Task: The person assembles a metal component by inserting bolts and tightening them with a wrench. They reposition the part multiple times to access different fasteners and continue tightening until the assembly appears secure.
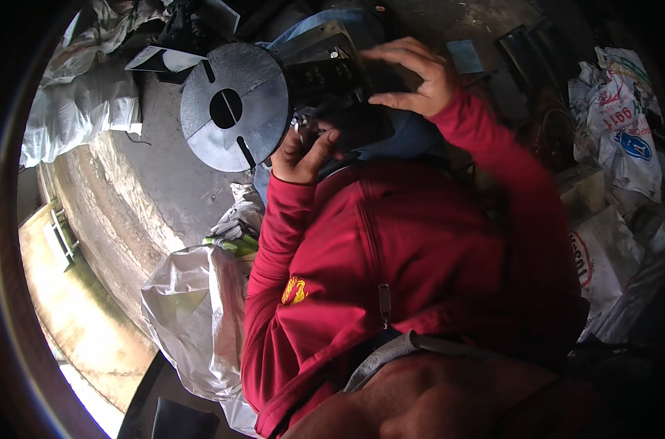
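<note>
- Metal disc: grey, round, flat-faced, with a round centre hole and slots cut radially toward the rim; it sits at the end of a dark cylindrical body, held up over the person's lap, above the concrete floor; judged stiff and heavy for its size, with a front-heavy balance toward the disc.
- Left hand: grip closed around a small metallic part just behind the disc, under the dark body; fingers curled, thumb up; what exactly is pinched cannot be told, the part being small and partly hidden.
- Right hand: laid flat, fingers spread, on top of the dark body and the dark mass behind it; it steadies rather than clasps; grip open, palm down.
- Handling, as a judgement: bare steel faces look smooth and likely slippery if oily; slot edges and rim may be sharp; not fragile, but a drop would endanger the legs beneath; best taken by the cylindrical body close to the disc, one hand beneath to bear the weight, the other on top; the thin rim offers poor purchase.
- Surroundings: white woven sacks at the left and printed sacks at the right; a clear plastic bag beside the red sleeve.
</note>
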### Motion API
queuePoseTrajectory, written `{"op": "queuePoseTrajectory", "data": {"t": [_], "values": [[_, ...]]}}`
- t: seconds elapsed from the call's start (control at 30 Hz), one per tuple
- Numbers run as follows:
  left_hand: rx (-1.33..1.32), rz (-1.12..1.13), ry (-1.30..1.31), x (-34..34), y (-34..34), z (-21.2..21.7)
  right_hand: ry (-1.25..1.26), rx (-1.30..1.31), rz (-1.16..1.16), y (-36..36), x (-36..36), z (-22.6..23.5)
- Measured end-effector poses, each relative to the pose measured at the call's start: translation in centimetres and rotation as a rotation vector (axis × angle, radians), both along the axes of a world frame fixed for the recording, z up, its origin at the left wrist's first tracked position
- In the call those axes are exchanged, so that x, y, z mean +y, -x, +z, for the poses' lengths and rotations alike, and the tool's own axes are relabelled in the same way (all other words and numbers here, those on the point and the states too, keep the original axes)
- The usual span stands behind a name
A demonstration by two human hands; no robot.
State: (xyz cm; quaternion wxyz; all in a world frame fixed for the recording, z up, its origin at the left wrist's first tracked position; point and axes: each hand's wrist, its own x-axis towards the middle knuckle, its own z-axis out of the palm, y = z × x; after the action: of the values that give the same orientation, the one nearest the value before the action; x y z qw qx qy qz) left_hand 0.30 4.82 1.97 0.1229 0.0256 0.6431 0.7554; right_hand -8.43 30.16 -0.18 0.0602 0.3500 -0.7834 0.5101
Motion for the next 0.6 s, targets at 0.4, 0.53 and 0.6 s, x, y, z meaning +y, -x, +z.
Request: {"op": "queuePoseTrajectory", "data": {"t": [0.4,0.53,0.6], "values": [[-0.031,0.0,0.057,2.4,-0.9,-1.9,0.605,-1.274,-0.026,-9.1,-3.8,-1.5],[-0.017,0.035,0.062,2.6,-1.2,-1.7,0.707,-1.325,0.011,-9.2,-3.9,-2.5],[-0.017,0.062,0.084,2.3,-1.3,-1.8,0.736,-1.404,-0.034,-9.1,-3.8,-2.5]]}}
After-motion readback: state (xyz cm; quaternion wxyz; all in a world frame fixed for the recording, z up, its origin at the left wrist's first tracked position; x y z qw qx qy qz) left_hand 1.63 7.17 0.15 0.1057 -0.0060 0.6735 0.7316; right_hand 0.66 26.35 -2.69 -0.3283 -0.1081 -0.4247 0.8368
